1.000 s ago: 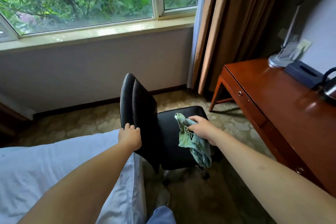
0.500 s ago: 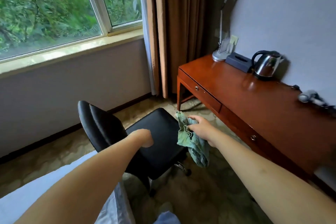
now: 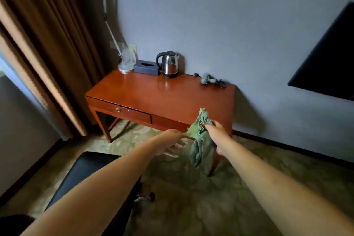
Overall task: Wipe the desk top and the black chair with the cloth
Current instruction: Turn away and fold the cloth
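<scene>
right grip (image 3: 215,136) pinches the green cloth (image 3: 201,143) before the bench (image 3: 162,96) front edge; left grip (image 3: 170,144) wide, fingers loose

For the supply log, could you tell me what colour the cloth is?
The cloth is a muted green, seen best in the head view, hanging from the right hand.

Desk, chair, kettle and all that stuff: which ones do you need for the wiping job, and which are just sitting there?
For the job:
- green cloth, held in the right hand
- desk
- black chair
- left hand, reaching toward the cloth

Just lying about:
- kettle
- tissue box
- lamp
- hair dryer
- curtain
</scene>
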Demonstrator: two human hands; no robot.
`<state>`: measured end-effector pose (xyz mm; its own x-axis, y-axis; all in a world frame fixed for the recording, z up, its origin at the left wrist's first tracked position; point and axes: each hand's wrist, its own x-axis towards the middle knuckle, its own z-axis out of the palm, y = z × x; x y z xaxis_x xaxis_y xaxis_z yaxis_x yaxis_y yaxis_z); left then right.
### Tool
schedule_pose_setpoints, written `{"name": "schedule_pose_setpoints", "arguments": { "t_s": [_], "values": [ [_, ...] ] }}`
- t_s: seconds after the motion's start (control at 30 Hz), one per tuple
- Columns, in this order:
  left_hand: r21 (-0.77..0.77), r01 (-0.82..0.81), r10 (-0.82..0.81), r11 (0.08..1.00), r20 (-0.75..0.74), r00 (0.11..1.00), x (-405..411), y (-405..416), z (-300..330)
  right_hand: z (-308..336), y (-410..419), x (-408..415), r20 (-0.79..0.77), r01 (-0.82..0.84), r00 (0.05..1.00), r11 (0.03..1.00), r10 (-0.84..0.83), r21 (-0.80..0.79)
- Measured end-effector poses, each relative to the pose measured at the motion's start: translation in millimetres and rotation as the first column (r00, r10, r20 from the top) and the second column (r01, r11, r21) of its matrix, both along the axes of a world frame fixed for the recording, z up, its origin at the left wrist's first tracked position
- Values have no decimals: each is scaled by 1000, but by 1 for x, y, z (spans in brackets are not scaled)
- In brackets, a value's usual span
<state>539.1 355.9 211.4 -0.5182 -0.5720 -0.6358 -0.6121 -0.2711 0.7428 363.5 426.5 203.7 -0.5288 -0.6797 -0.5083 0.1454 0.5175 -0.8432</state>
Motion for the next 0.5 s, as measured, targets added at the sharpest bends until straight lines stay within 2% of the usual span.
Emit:
{"name": "schedule_pose_setpoints", "arguments": {
  "t_s": [0.1, 0.2, 0.3, 0.43, 0.5],
  "values": [
    [169, 126, -111, 978, -95, 989, -51, 10, 7, 2, 27, -34, 76, 260, 964, 965, -256, -43],
    [253, 282, -249, 925, -154, 956, -97, 27, 4, -1, 57, -61, 192, 475, 868, 878, -457, -60],
    [344, 371, -313, 863, -213, 926, -141, 52, -6, 7, 99, -74, 354, 601, 759, 797, -546, -57],
    [298, 512, -452, 806, -247, 857, -196, 99, -13, 5, 165, -102, 473, 752, 625, 642, -621, -150],
    [212, 541, -487, 814, -259, 834, -218, 124, -10, 2, 199, -118, 452, 778, 603, 610, -658, -149]
  ]
}}
